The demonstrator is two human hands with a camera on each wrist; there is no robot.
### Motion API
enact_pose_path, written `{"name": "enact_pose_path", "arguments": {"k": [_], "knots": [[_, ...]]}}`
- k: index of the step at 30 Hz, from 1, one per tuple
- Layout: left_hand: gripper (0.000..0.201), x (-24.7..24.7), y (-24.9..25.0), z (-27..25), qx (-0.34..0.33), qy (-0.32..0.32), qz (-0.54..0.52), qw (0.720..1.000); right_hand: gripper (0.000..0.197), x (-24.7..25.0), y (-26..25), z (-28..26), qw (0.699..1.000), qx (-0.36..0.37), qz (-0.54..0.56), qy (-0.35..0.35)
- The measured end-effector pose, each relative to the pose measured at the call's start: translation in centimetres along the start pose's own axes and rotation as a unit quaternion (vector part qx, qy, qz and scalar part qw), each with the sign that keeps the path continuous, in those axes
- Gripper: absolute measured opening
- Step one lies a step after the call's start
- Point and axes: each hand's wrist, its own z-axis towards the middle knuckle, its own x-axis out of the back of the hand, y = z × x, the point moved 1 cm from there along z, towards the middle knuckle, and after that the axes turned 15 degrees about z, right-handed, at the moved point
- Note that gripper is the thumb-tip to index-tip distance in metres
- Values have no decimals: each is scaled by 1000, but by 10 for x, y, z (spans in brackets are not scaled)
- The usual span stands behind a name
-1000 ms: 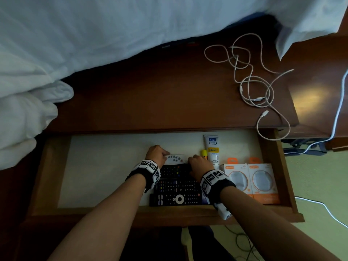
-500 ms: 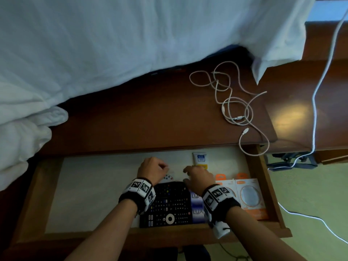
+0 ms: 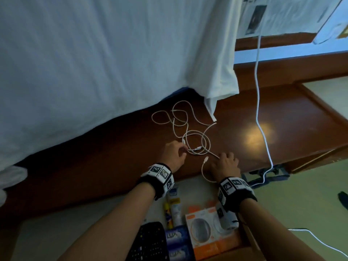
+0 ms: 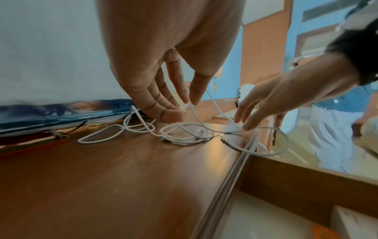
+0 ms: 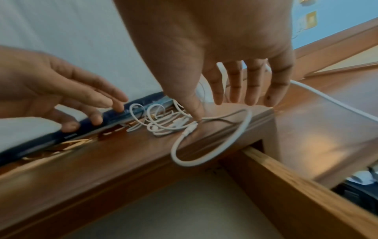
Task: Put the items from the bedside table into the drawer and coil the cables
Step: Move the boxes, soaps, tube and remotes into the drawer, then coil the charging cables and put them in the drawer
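A tangle of thin white cables [image 3: 195, 142] lies on the dark wooden bedside table [image 3: 113, 147], one plug end looping over the front edge. My left hand [image 3: 183, 149] reaches to the tangle's left side, fingers straight, thumb and forefinger tips close at a strand [image 4: 191, 106]. My right hand [image 3: 224, 157] hovers at the right side, fingers straight, with the thumb tip pressing a cable [image 5: 184, 127] near its plug. Below, the open drawer [image 3: 75, 232] holds a black remote [image 3: 150, 243], soap bars [image 3: 176, 237], orange boxes [image 3: 207, 227] and a tube [image 3: 174, 206].
A white bedsheet [image 3: 94, 53] overhangs the table's back and left. A thicker white cable [image 3: 258, 91] hangs down across the lower wooden ledge [image 3: 301, 129] on the right to a dark object [image 3: 267, 176] by the green floor.
Both hands have left the remote in the drawer and moved up onto the table top to the cable tangle. My head has tilted up.
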Motion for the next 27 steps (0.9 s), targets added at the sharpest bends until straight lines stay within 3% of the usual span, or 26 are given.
{"name": "enact_pose_path", "arguments": {"k": [2,6,10,13,18,23,25,27], "knots": [[31,-12,10,12,-29,-29,32,999,43,2,8,7,1000,-20,-7,-10],[54,-31,24,22,-86,-95,144,981,26,2,20,23,998,-34,29,-39],[62,-51,22,20,-55,-165,165,971,24,9,24,30,996,-50,67,-28],[63,-63,19,17,-40,-170,172,969,25,23,18,31,989,-26,142,33],[64,-65,15,22,-30,-134,150,979,18,66,-10,31,925,102,333,151],[55,-31,21,33,-18,-66,113,991,20,126,-65,19,899,215,340,171],[34,2,30,35,4,54,71,996,24,146,-86,13,901,254,311,164],[12,46,43,35,39,237,21,970,28,164,-106,8,906,280,279,154]]}}
